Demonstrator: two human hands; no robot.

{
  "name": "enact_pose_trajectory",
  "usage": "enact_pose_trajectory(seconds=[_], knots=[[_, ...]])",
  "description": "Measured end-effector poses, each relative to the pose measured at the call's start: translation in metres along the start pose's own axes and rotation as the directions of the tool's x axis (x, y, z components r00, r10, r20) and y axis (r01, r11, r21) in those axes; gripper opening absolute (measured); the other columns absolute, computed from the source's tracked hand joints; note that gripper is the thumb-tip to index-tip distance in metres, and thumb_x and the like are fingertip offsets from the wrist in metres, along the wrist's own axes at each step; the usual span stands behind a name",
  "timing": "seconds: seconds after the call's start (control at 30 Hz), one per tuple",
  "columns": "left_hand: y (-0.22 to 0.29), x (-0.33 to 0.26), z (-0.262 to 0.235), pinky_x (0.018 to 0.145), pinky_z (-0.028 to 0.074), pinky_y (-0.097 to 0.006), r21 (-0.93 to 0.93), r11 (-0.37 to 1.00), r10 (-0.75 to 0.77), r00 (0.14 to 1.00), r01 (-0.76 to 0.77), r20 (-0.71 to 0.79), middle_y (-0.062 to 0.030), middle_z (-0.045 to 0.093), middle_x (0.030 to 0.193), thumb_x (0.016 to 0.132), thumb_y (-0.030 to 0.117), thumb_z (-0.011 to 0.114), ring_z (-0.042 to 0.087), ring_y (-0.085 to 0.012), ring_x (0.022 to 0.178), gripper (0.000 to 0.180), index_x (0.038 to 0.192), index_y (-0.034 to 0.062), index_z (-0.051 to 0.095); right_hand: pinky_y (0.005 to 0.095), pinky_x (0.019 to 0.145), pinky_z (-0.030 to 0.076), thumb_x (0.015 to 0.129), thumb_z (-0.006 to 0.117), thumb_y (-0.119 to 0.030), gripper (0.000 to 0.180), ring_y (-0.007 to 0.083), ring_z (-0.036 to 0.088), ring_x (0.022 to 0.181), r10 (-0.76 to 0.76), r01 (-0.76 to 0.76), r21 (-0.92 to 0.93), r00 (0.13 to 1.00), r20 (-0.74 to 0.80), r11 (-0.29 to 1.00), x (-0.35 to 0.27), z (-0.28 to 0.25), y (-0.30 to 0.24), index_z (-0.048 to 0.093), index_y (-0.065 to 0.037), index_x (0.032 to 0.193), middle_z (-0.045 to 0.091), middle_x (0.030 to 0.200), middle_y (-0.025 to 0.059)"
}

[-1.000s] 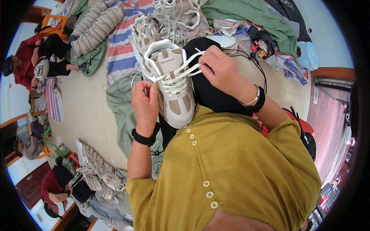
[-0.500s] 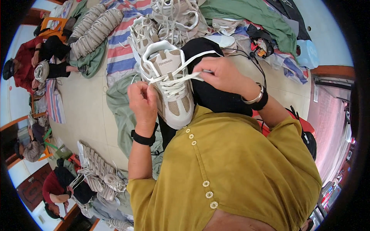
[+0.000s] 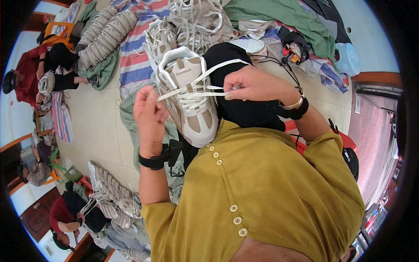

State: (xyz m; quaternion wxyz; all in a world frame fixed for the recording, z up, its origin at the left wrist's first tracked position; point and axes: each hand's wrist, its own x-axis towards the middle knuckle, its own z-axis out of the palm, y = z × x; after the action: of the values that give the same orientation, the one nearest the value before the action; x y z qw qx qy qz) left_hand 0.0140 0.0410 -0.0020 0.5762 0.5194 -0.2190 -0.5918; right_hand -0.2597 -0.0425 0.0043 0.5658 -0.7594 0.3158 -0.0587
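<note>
The shoe [image 3: 194, 109] lay between the left hand [image 3: 149, 111] and the right hand [image 3: 251, 87], toe toward the shirt [image 3: 279, 174], laces [image 3: 170, 94] running out to both sides. Beyond it, a pile of shoes [image 3: 198, 22] lay on a sheet [image 3: 133, 72]. Far left, across the floor [image 3: 94, 118], a person [image 3: 30, 65] sat beside rows of shoes [image 3: 111, 37]. A jug [image 3: 348, 60] stood far right, beside a cloth [image 3: 283, 19].

Your left hand [image 3: 149, 115] is blurred, leaving its fingers' exact grip on the white lace [image 3: 174, 93] unclear to you. Your right hand [image 3: 257, 87] hides part of that lace; the top edge crops your shoe pile [image 3: 202, 21].
</note>
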Motion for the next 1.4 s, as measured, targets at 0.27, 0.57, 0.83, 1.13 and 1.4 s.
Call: enact_pose_trajectory(seconds=[0.27, 0.57, 0.83, 1.13, 1.4], knots=[[0.046, 0.001, -0.048, 0.043, 0.027, -0.019, -0.101, 0.982, 0.139, 0.976, -0.158, -0.169, 0.0022, 0.042, 0.066, 0.093, 0.012, 0.053, 0.033, -0.0055, 0.049, 0.013, 0.104, 0.0092, 0.048, 0.0359, 0.059, 0.044, 0.079, 0.060, -0.014, 0.014, 0.0256, 0.057, 0.064, -0.222, 0.203, -0.223, 0.973, -0.067, 0.954, 0.027, 0.012, -0.004, 0.060, -0.002, 0.084, 0.058, 0.068, 0.0118], [0.061, -0.009, -0.105, 0.043, 0.028, -0.021, -0.109, 0.962, 0.199, 0.919, -0.249, -0.339, 0.0013, 0.041, 0.065, 0.095, 0.012, 0.050, 0.033, -0.0060, 0.049, 0.007, 0.100, 0.0077, 0.047, 0.0282, 0.060, 0.047, 0.082, 0.060, -0.011, 0.014, 0.0134, 0.059, 0.062, -0.172, 0.239, 0.131, 0.904, -0.392, 0.962, 0.033, 0.018, -0.004, 0.064, -0.001, 0.090, 0.063, 0.073, 0.0087], [0.041, -0.006, -0.101, 0.042, 0.028, -0.021, 0.051, 0.971, 0.235, 0.879, -0.235, -0.414, 0.0003, 0.041, 0.067, 0.095, 0.011, 0.050, 0.033, -0.0062, 0.049, 0.011, 0.104, 0.0061, 0.047, 0.0349, 0.066, 0.048, 0.082, 0.061, -0.017, 0.015, 0.0283, 0.061, 0.074, -0.326, 0.150, -0.384, 0.834, -0.446, 0.911, 0.028, 0.020, 0.008, 0.063, -0.003, 0.089, 0.062, 0.080, 0.0115], [-0.017, 0.008, -0.122, 0.042, 0.030, -0.020, 0.297, 0.954, 0.177, 0.860, -0.031, -0.480, 0.0021, 0.045, 0.068, 0.093, 0.015, 0.052, 0.034, -0.0039, 0.048, 0.014, 0.104, 0.0068, 0.052, 0.0261, 0.060, 0.047, 0.081, 0.061, -0.016, 0.014, 0.0131, 0.060, 0.059, 0.185, -0.147, 0.129, 0.906, -0.381, 0.981, -0.043, -0.014, 0.054, 0.066, -0.003, 0.085, 0.064, 0.071, 0.0069], [-0.024, 0.006, -0.073, 0.053, 0.040, -0.019, 0.710, 0.674, 0.369, 0.926, -0.203, -0.086, -0.0060, 0.065, 0.092, 0.094, 0.011, 0.047, 0.045, -0.0038, 0.057, 0.026, 0.117, -0.0001, 0.052, 0.0254, 0.056, 0.047, 0.087, 0.053, -0.011, 0.022, 0.0123, 0.062, 0.063, 0.034, -0.144, -0.094, 0.701, -0.712, 0.985, -0.038, -0.026, 0.074, 0.061, -0.006, 0.107, 0.065, 0.076, 0.0060]])
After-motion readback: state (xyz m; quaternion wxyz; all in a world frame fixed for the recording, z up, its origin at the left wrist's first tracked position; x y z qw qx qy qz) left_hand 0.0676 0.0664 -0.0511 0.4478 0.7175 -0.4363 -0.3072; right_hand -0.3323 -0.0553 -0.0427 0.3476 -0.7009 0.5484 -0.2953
